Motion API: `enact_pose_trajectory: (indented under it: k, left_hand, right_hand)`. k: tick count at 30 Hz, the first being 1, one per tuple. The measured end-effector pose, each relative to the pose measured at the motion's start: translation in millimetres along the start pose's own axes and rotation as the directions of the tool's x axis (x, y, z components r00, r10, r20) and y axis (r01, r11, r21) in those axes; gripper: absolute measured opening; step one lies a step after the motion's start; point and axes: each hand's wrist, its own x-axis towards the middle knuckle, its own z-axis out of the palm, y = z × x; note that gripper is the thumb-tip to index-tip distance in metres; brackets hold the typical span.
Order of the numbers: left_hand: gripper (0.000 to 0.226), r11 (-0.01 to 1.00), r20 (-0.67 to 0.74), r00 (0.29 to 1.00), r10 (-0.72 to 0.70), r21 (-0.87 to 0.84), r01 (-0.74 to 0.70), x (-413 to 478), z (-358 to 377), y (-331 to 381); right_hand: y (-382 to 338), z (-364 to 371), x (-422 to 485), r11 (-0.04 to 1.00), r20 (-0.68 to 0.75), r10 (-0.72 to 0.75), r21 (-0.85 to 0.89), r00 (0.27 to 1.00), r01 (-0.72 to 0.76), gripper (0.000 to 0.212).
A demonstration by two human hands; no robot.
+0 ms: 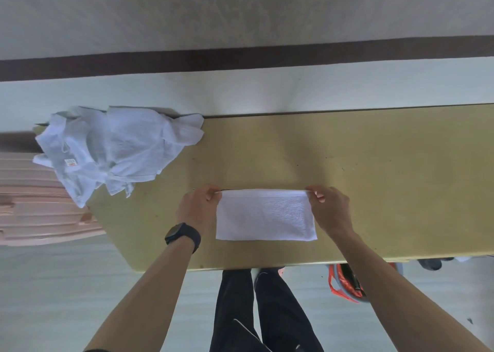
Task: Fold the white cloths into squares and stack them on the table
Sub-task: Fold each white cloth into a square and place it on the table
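The table (374, 164) is the largest thing in view: a flat, matte, olive-yellow top with a few dark specks, its near edge running just in front of the person's legs.

At its far left corner sits a pile of unfolded white cloths (115, 151). They are thin, creased and rumpled into soft lumps, with loose ends spilling over the left edge and a small printed label (70, 162) showing on one.

Well apart from the pile, close to the near edge, lies the white cloth (266, 218) being worked. It is a looped terry piece with a flat woven band along its far side, lying as a neat rectangle that is clearly wider than it is deep.

The left hand (197, 207) pinches the far left corner between thumb and fingertips. The right hand (331, 210) pinches the far right corner the same way. Both far corners look slightly raised, while the near side lies flat on the table.

By its shape, the cloth appears to be folded lengthwise already, so the step in hand is the crosswise fold that makes it a square. That calls for carrying one short end over to the other, matching corners and edges, then smoothing it flat. No stack of squares shows yet, so this one would likely start it.

A black watch (183, 236) is on the left wrist.
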Motion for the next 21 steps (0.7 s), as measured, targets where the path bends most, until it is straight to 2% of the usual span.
enact_pose_trajectory:
  k: [13,15,18,21]
  left_hand:
    - [0.021,0.969,-0.027,0.995,0.091,0.234,-0.082,-4.8,3.7,15.7]
    - [0.021,0.937,-0.078,0.98,0.181,0.317,-0.148,-5.8,7.5,13.7]
    - [0.028,0.804,-0.151,0.876,0.458,0.49,-0.336,-12.6,20.0,10.6]
    - [0.031,0.657,-0.044,0.74,0.671,0.498,-0.566,-27.4,40.5,13.9]
  right_hand:
    - [-1.0,6.7,-2.3,0.999,-0.054,0.0,0.052,0.999,0.003,0.016]
    - [-1.5,6.5,-4.7,0.998,-0.05,0.003,0.063,0.999,0.001,0.017]
    - [-5.9,5.4,-20.4,0.999,-0.127,-0.051,-0.017,0.991,0.049,0.03]
    - [-10.8,13.3,-52.8,0.98,-0.172,-0.166,-0.136,0.971,0.144,0.025]
